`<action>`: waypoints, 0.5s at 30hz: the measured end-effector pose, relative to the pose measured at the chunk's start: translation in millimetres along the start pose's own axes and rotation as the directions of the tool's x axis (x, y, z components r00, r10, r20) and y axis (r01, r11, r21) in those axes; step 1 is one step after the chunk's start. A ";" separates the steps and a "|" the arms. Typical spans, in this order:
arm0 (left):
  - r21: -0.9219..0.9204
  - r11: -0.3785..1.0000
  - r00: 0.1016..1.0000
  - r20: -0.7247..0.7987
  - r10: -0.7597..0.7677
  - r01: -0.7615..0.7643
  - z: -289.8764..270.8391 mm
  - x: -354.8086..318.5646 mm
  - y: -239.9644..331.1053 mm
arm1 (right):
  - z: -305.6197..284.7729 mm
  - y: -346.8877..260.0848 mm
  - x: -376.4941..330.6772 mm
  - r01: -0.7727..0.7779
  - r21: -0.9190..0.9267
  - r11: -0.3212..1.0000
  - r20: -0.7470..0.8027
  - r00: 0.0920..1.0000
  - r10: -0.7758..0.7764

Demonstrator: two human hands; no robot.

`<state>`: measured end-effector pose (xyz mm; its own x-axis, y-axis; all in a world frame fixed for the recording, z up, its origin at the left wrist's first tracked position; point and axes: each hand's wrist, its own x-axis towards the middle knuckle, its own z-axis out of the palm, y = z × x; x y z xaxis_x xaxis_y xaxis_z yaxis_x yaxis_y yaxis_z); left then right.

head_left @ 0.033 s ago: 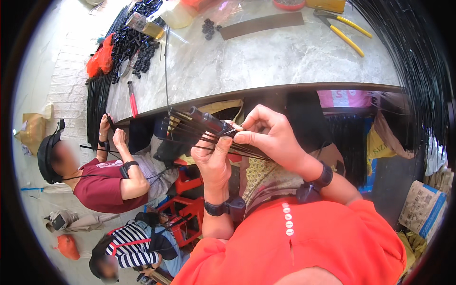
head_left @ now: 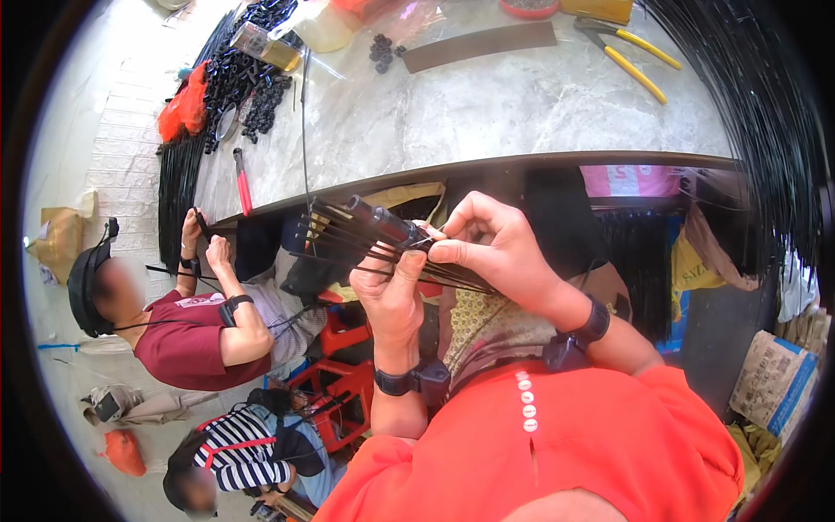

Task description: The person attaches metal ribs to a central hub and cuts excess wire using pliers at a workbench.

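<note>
Your fingers hide where the thin black rods [head_left: 348, 239] enter the dark cylindrical holder [head_left: 383, 222], and the rods' near ends vanish behind your right palm. Your left hand [head_left: 396, 291] rises upright from below, fingers curled closed around the rod bundle. Your right hand [head_left: 496, 248] comes in from the right, thumb and forefinger pinched on the rods beside the holder. The bundle sits just near of the grey marble tabletop's [head_left: 522, 104] edge. Far right lie yellow-handled pliers [head_left: 631, 52]. At left, a person in a maroon shirt [head_left: 200, 335] handles black strands.

Marble table [head_left: 522, 104], yellow-handled pliers [head_left: 631, 54], red stool [head_left: 344, 335]
</note>
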<state>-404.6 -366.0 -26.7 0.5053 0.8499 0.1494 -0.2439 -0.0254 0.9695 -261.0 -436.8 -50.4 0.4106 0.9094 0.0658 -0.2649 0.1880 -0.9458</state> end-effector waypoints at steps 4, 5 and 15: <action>0.021 0.998 0.998 -0.023 0.056 -0.056 6.4 1.1 -0.6 | -3.0 2.7 7.3 -0.144 0.260 0.955 0.117 0.986 0.116; 0.032 0.998 0.998 -0.038 0.055 -0.054 7.0 0.9 -0.9 | -3.1 6.0 8.6 -0.130 0.273 0.953 0.115 0.988 0.102; -0.006 0.998 0.986 -0.151 -0.070 0.070 2.5 -7.4 10.4 | 2.8 5.0 7.4 -0.083 0.279 0.957 0.129 0.990 0.048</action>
<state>-408.8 -373.9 -17.1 0.3902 0.9194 0.0497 -0.2130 0.0376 0.9763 -261.7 -428.1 -53.8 0.2815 0.9577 0.0604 -0.5310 0.2079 -0.8214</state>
